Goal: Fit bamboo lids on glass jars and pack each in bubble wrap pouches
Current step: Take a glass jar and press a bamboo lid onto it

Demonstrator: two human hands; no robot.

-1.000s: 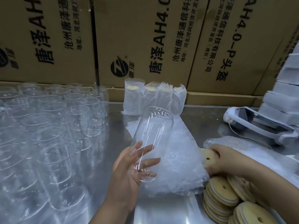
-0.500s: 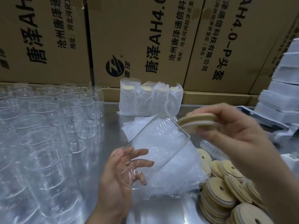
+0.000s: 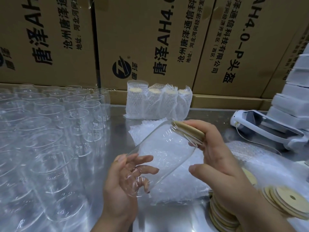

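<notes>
L hand holds the jar by its base, above mid worktop and nearer the front edge. Its grip is curled round the bottom, fingertips showing thru the glass. Jar is tilted, mouth up & to the right, clear of the worktop. R hand has the lid at that mouth: grip closed on the lid, fingers curled over its far rim, thumb apart lower down beside the jar wall. Lid sits askew against the rim, touching it; can't tell if it's seated. Below the jar a heap of pouches lies on mid worktop. Left side of the worktop is packed w/ empty jars, upright, in close rows. At the back edge, centre, four wrapped jars stand side by side, lids on, touching. Front-right corner: stacks of spare lids, some fanned out, one showing a small hole. Near the right edge, toward the back, there's a white device w/ a thin cord, just beside a stack of white boxes. Cartons w/ printed text make a wall behind the back edge.
</notes>
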